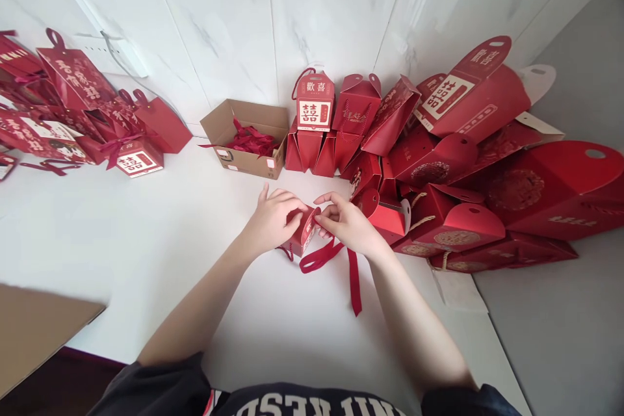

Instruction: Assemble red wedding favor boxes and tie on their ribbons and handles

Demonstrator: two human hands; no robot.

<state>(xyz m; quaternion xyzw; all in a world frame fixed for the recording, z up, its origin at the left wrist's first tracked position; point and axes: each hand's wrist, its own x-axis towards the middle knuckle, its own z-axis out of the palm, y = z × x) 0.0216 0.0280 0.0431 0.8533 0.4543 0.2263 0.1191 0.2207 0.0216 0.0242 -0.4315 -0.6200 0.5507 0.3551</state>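
Note:
A small red gift box with pale printed panels lies tilted on the white table in front of me. My left hand grips it from the left, fingers over its upper side and thumb against the near face. At the box's top flap, my right hand pinches a dark red ribbon between thumb and forefinger. The ribbon curls under that hand, and one end trails toward me on the table. My fingers hide where ribbon and flap meet. A twisted red cord shows at the box's lower left.
Beyond my hands stands an open cardboard box full of red ribbons. Several red gift boxes are piled on the right, against the wall. More decorated boxes crowd the far left. A cardboard flap juts in at lower left.

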